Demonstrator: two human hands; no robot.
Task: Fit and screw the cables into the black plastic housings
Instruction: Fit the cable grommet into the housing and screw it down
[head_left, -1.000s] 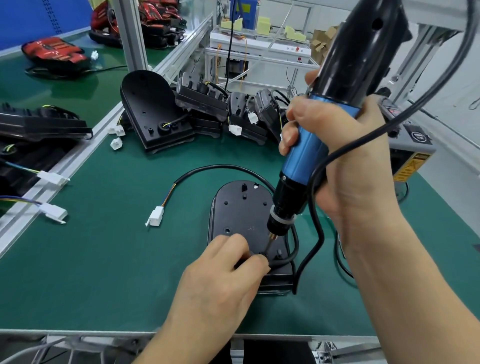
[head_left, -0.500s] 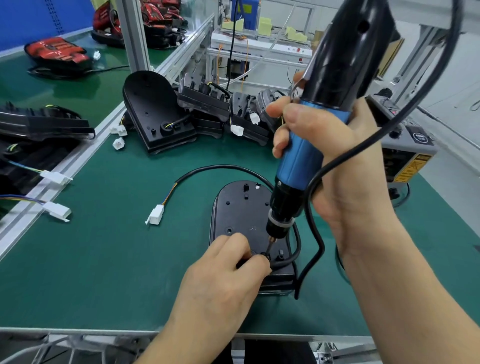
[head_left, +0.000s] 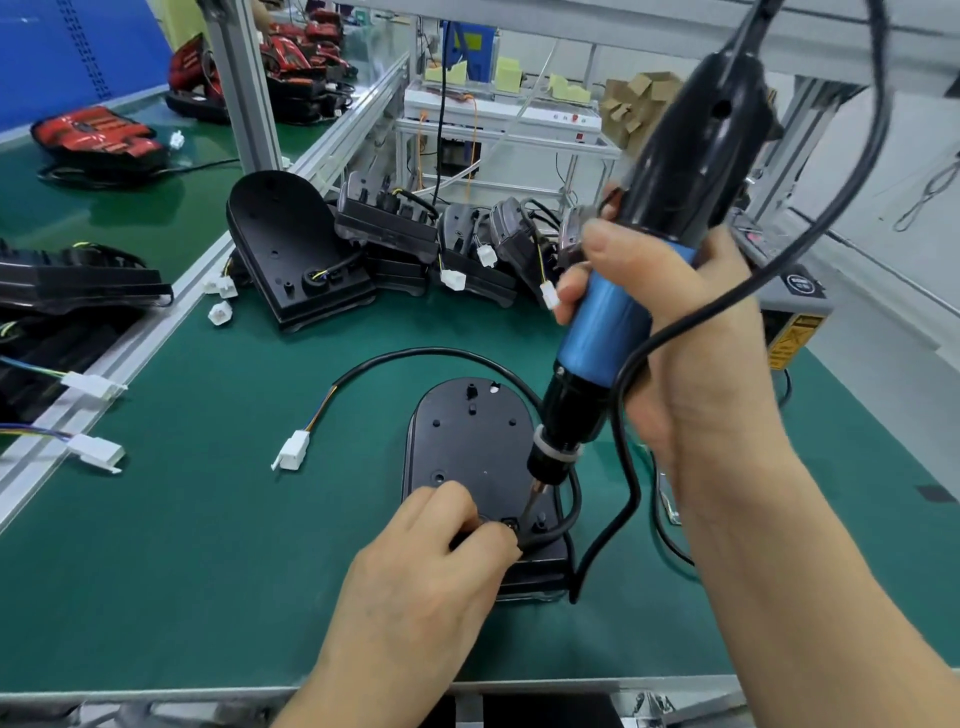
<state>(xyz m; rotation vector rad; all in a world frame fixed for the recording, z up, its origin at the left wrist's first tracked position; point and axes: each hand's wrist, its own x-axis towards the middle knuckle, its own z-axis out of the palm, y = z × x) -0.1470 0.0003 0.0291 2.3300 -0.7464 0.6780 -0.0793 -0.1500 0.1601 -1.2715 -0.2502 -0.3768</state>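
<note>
While the black plastic housing (head_left: 470, 457) lay flat on the green bench mat (head_left: 208, 545), the right hand (head_left: 691, 353) was wrapped tight round the blue grip of an electric screwdriver (head_left: 623, 291), tilted, its bit down at a screw hole near the housing's near end. The left hand (head_left: 441, 561) had its fingers curled, pinching the black cable (head_left: 569, 514) against the housing just beside the bit. That cable looped round behind the housing and ended in a white connector (head_left: 292, 451) lying on the mat. More housings (head_left: 296, 249) sat heaped farther back.
</note>
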